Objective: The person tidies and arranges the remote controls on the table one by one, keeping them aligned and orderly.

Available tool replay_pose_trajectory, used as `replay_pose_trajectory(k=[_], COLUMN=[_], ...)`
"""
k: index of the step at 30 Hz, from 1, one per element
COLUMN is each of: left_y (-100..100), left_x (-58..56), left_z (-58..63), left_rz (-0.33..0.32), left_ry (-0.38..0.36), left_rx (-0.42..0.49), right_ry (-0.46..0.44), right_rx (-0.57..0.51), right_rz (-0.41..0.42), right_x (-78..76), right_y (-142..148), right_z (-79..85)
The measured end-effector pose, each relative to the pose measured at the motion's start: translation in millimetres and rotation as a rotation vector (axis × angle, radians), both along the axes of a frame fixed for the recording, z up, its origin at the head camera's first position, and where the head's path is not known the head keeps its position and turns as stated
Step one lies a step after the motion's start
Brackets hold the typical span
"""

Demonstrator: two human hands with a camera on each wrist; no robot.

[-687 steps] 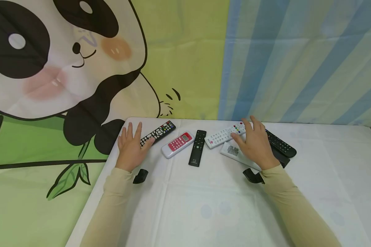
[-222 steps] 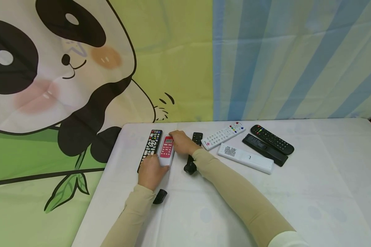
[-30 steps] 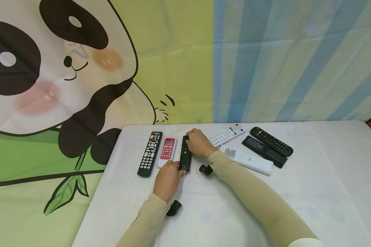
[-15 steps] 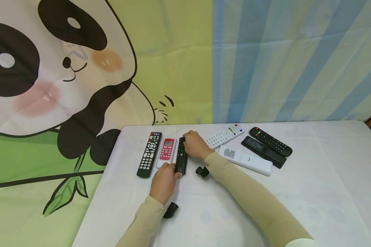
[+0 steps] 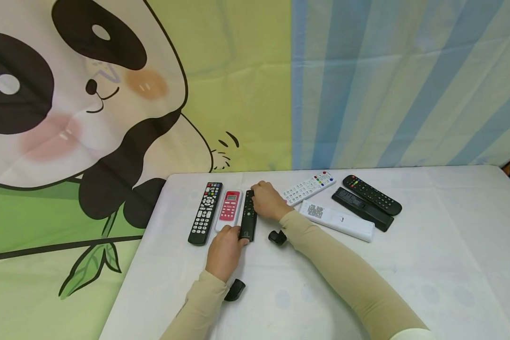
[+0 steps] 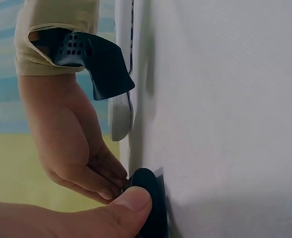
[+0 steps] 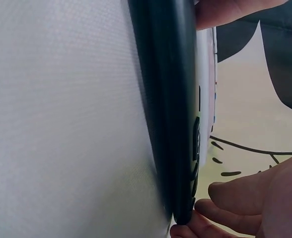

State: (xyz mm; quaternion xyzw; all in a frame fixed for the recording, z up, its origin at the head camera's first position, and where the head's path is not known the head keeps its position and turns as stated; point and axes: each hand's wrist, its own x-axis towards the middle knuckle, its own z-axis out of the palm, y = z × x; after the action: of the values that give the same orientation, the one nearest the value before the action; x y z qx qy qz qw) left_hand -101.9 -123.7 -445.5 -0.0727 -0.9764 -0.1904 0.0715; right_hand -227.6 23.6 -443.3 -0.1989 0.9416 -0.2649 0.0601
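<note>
A slim black remote control [image 5: 248, 218] lies on the white tablecloth, pointing away from me. My left hand [image 5: 224, 252] pinches its near end; in the left wrist view the thumb [image 6: 136, 199] presses on that end. At the far end is my right hand [image 5: 269, 202], with curled fingers holding the tip and right edge. The right wrist view shows the remote's dark side close up, with fingertips [image 7: 185, 232] against its end. Just left of it lies a white remote with a red face [image 5: 229, 208], and beyond that a larger black remote [image 5: 205, 213], roughly parallel.
On the right, a white remote with coloured keys [image 5: 309, 188] slants beside a face-down white one [image 5: 340, 221]. Further right, a face-down black remote [image 5: 362, 209] lies against another black one [image 5: 373, 194]. A panda-printed cloth [image 5: 246, 85] hangs behind the table.
Over the last second both hands slid the slim black remote left, close beside the red-faced one. Since the earliest frame, the left remotes have turned from slanting to nearly parallel.
</note>
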Motion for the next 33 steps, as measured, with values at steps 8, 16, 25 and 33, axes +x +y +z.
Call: replay_pose_trajectory(k=[8,16,25,33], left_y=[0.1,-0.6,-2.0,-0.9], left_x=[0.1,-2.0,-3.4,-6.5], left_z=[-0.7,2.1,4.9,10.5], left_rz=[-0.006,-0.004,-0.007,-0.001], left_ry=[0.016,-0.023,0.001,-0.001], left_rx=[0.006,0.011,0.033,0.027], right_ry=[-0.029,-0.04,0.002,0.007], right_rx=[-0.014,-0.025,-0.021,-0.034], right_rz=[0.0,0.01,0.019,0.015], right_x=[0.9,2.0,-1.3,-2.1], right_y=[2.4,7.1,18.2,29.2], right_z=[0.2,1.1,7.3,14.3])
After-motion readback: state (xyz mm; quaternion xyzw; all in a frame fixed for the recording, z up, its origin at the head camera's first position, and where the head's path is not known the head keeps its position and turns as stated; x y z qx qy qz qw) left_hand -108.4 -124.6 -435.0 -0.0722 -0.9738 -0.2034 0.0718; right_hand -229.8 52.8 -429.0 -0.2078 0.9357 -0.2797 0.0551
